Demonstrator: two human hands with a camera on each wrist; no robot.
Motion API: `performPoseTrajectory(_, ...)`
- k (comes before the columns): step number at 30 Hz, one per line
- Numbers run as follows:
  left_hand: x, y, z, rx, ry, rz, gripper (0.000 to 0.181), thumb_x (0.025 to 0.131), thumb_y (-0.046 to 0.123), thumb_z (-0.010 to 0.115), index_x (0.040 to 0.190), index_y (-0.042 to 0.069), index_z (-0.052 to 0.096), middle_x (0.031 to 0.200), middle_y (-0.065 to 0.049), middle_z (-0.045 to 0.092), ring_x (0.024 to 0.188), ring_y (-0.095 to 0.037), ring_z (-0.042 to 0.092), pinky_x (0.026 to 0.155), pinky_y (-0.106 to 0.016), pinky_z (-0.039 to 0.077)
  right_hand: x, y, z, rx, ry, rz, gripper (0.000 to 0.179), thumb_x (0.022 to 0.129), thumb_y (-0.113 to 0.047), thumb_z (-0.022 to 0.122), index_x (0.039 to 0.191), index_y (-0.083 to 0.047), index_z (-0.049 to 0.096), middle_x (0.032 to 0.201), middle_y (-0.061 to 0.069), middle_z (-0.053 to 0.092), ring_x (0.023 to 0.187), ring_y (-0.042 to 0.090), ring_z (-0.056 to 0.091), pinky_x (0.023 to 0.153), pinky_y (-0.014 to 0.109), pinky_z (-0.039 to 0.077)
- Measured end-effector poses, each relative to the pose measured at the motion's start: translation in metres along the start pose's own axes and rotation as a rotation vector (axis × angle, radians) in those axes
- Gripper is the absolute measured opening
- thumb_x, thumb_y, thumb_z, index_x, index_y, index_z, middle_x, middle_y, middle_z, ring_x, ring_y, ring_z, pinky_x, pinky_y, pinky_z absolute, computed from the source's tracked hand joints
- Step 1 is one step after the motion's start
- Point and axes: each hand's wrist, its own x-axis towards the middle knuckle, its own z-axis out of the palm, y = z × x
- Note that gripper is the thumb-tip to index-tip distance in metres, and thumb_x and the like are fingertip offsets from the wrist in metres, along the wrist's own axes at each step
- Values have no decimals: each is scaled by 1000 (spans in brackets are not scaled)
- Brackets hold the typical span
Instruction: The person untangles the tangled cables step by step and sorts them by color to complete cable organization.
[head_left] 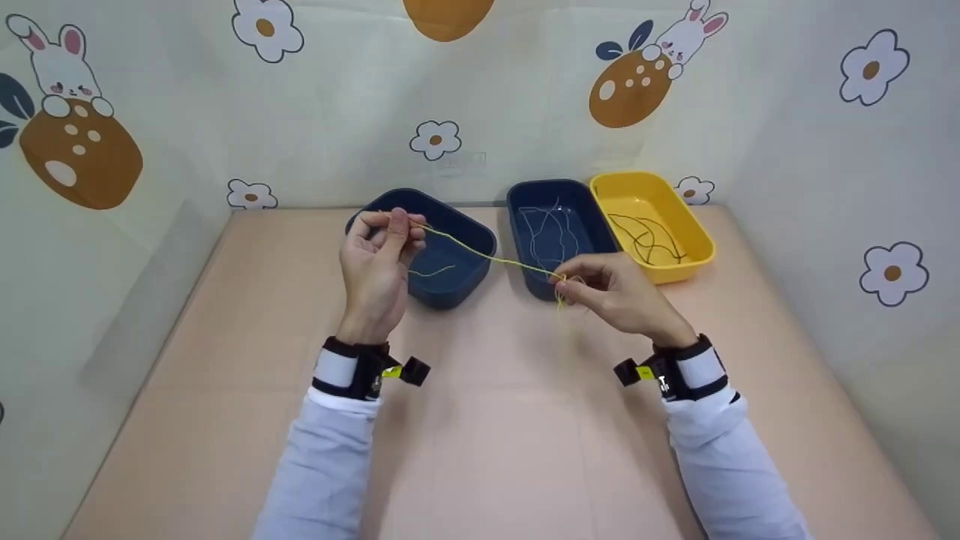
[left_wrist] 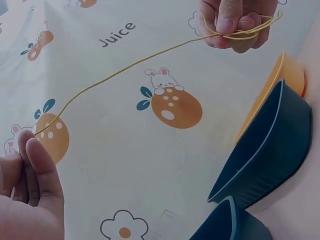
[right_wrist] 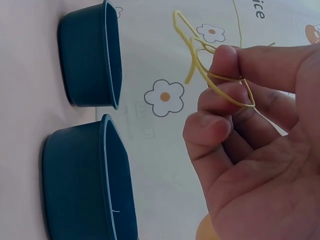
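A thin yellow string (head_left: 480,253) stretches between the two hands, above the bins. My left hand (head_left: 376,262) pinches one end between thumb and fingers, over the left blue bin (head_left: 457,289). Lower and to the right, my right hand (head_left: 619,294) pinches the other part, where the string bunches into loops (right_wrist: 200,65) around the fingertips. In the left wrist view the string (left_wrist: 127,67) runs nearly straight with a slight sag. Another piece of yellow string (head_left: 435,273) shows inside the left blue bin, partly hidden by the left hand.
A second blue bin (head_left: 525,196) with pale, thin strings stands at the back middle. Beside it on the right is a yellow bin (head_left: 701,255) with dark strings. A patterned backdrop (head_left: 525,105) rises behind the peach-coloured table (head_left: 480,450).
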Motion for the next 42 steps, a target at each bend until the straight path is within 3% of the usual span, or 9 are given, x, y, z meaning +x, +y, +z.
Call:
performPoseTrajectory(11,6,4,-7,-46,79,28,7,116,6,60,109,8,58,101,-6,80,86,-11,73,81,-19,66,0,3,-5,-38,-23,5,19,110,-8,73,125,-6,84,99,14,81,80,14,68,68,18,55)
performPoseTrajectory(15,9,4,-11,-100,121,16,7,116,6,59,108,7,59,101,-6,80,86,-10,74,80,-18,66,-1,6,-7,-32,-10,-2,16,110,-7,73,119,-6,86,97,19,80,80,20,70,69,18,56)
performPoseTrajectory(19,11,4,-15,-123,144,15,5,115,6,61,111,5,58,101,-6,80,86,-9,73,80,-18,66,-2,7,-11,-23,-13,7,15,110,-8,73,113,-8,88,95,25,78,77,16,67,67,17,52)
performPoseTrajectory(27,14,3,-18,-141,157,-7,8,117,11,57,112,5,60,104,-5,78,88,-9,71,82,-17,65,-3,11,-17,-82,-42,43,14,110,-15,76,104,-11,88,82,8,74,70,9,56,59,19,36)
performPoseTrajectory(36,15,1,-20,-175,152,-6,10,117,11,57,115,2,62,105,-6,77,89,-11,70,83,-19,64,-5,14,-24,-121,-30,87,14,108,-19,79,101,-14,89,79,9,75,64,7,48,57,20,28)
performPoseTrajectory(42,15,1,-20,-170,183,15,9,116,10,57,113,3,62,103,-6,77,88,-11,71,81,-20,65,-5,15,-26,-150,-59,102,14,107,-20,80,97,-15,88,79,9,76,64,7,47,57,19,30)
